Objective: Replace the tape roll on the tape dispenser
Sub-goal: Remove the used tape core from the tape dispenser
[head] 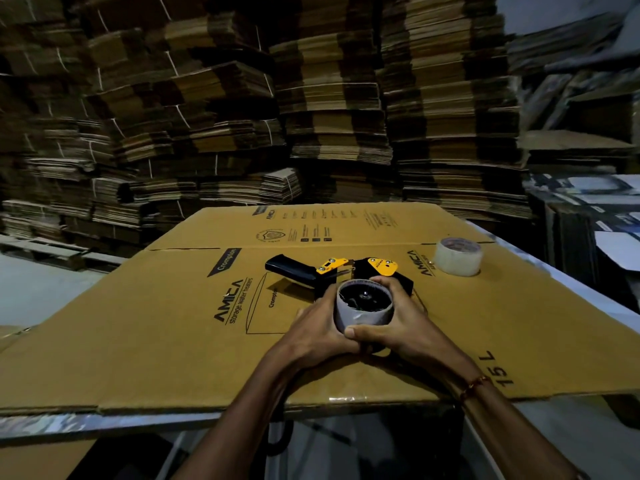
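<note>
A black tape dispenser with yellow plates lies on its side on a flattened cardboard box, handle pointing left. On its hub sits a nearly bare cardboard core. My left hand wraps the core's left side. From the right, my right hand grips the same core, thumb across its front and fingers over its back rim. A full roll of clear tape stands on the cardboard to the far right, apart from both hands.
The cardboard box lies on a table whose metal front edge runs below my forearms. Tall stacks of flattened cartons fill the background. More boxes stand at the right.
</note>
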### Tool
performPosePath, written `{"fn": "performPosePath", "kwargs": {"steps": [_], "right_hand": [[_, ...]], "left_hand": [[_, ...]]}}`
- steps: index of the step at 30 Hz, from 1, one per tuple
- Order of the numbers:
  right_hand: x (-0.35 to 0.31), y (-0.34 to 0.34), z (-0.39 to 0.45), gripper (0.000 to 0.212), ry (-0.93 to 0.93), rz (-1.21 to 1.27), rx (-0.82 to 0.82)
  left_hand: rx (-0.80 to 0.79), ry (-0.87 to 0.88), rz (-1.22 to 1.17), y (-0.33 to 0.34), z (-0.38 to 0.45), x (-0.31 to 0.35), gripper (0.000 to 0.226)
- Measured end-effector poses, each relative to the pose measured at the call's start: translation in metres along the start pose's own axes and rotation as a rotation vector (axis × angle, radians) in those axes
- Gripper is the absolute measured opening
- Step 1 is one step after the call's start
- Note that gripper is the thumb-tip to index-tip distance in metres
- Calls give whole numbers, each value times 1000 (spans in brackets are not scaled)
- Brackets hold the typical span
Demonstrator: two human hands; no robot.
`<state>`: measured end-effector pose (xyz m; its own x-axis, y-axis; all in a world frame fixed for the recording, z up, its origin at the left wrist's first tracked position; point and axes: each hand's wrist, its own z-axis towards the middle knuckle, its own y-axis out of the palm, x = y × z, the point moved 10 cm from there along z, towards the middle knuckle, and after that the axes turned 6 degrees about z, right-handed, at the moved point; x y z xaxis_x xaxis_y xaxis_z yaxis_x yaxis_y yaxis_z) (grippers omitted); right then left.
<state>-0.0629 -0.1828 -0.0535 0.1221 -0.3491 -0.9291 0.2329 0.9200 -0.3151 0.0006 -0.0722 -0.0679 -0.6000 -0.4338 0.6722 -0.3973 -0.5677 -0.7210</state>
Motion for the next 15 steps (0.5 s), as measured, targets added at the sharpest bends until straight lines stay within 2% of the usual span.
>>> {"fn": "performPosePath", "kwargs": {"steps": [3, 15], "right_hand": [[-1, -1, -2, 87, -25, -1, 0], [-1, -1, -3, 85, -66, 25, -49]], "left_hand": [[-5, -4, -7, 0, 0, -2, 96], [22, 28, -44, -2, -4, 6, 98]]}}
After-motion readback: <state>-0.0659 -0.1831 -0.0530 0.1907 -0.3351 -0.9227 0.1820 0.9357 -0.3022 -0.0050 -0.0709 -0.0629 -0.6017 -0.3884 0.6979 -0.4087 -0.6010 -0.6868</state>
